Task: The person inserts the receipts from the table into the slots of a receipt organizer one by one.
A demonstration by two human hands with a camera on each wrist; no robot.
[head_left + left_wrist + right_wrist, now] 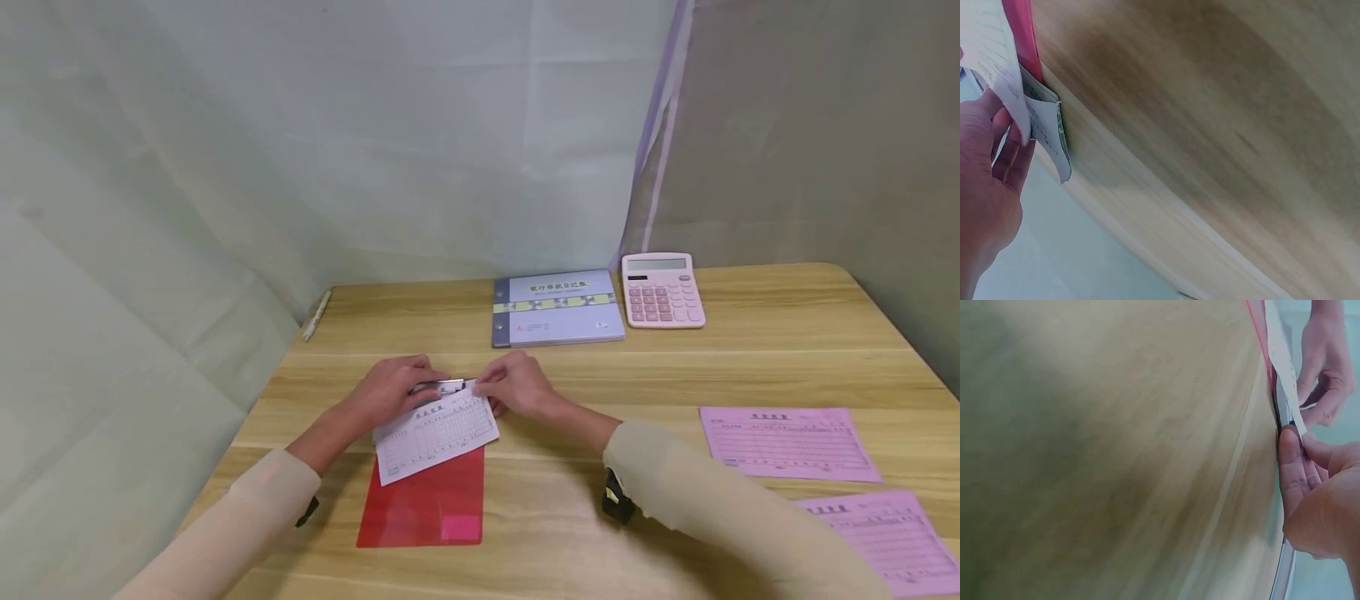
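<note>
Left hand (388,390) pinches clip (453,386); right hand (519,385) pinches tilted white form (437,435); we'd best square it to the red board (412,510).

The person wears long, plain cream sleeves, loosely cut, with a smooth surface and a few soft folds. The left sleeve (240,521) has a faint pink tint toward its lower part; the right sleeve (723,508) looks more beige. Each ends in a simple, rounded edge on the forearm, beyond which the left hand (390,392) and the right hand (521,386) are bare. By the edge of the right sleeve sits a boxy black device (617,497) with a small pale yellowish patch. A dark piece (307,512) shows at the left sleeve's edge, mostly hidden.
</note>
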